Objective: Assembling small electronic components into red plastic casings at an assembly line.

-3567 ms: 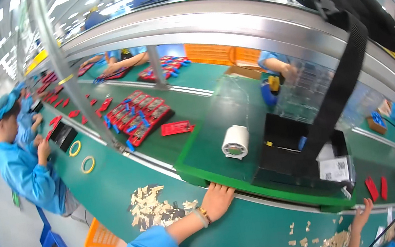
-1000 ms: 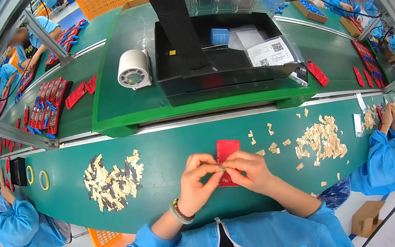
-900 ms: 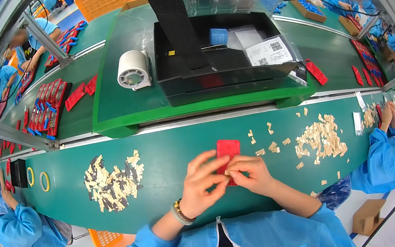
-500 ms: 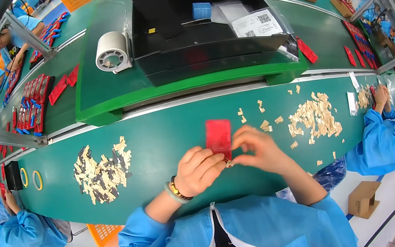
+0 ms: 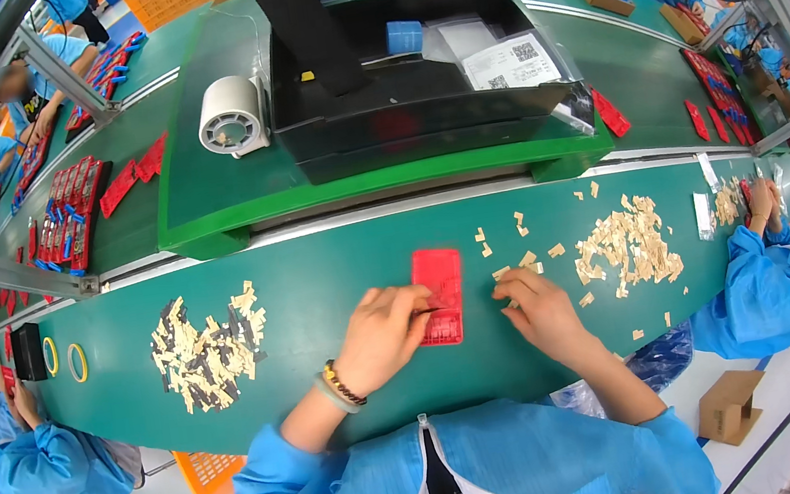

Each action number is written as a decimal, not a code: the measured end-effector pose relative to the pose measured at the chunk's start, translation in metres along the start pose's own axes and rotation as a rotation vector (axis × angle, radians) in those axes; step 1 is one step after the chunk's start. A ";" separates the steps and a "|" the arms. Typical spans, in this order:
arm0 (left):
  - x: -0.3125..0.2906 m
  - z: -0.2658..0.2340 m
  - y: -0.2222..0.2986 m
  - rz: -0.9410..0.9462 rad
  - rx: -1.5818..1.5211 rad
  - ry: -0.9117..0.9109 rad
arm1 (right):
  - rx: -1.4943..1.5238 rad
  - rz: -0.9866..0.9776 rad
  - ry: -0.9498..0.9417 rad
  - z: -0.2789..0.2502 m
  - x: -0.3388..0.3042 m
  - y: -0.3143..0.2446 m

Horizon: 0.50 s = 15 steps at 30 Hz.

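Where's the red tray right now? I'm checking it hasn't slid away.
In the head view the red tray lies mid-belt between both hands, the left hand touching its edge, beige chips to its right.

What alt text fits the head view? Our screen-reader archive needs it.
A person's left hand rests on a red flat tray on a green table, while the right hand reaches toward small tan pieces. A darker pile lies left.

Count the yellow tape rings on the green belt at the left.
2: one yellow ring beside the black box, the other ring just right of it, both flat on the belt. More may be hidden beyond the rim.
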<state>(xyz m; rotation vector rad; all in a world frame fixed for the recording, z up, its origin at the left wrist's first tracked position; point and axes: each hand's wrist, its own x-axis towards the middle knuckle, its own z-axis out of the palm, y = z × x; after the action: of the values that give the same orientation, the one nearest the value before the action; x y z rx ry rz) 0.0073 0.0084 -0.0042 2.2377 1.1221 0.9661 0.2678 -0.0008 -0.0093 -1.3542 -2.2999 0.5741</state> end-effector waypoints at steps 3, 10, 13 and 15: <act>0.005 0.013 0.011 -0.019 -0.046 -0.033 | -0.062 -0.096 0.186 0.000 0.024 -0.047; 0.010 0.019 -0.015 -0.354 -0.123 0.195 | 0.108 -0.179 0.423 0.030 0.069 -0.022; -0.003 0.032 -0.026 0.201 0.433 -0.084 | 0.702 0.222 0.319 0.039 0.077 -0.009; -0.013 0.038 -0.020 0.152 0.444 -0.049 | 1.030 0.458 0.181 0.049 0.080 -0.002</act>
<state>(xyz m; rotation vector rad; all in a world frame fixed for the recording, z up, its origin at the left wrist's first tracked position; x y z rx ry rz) 0.0208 0.0060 -0.0473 2.7166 1.2554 0.7689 0.2044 0.0625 -0.0377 -1.2582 -1.1725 1.4381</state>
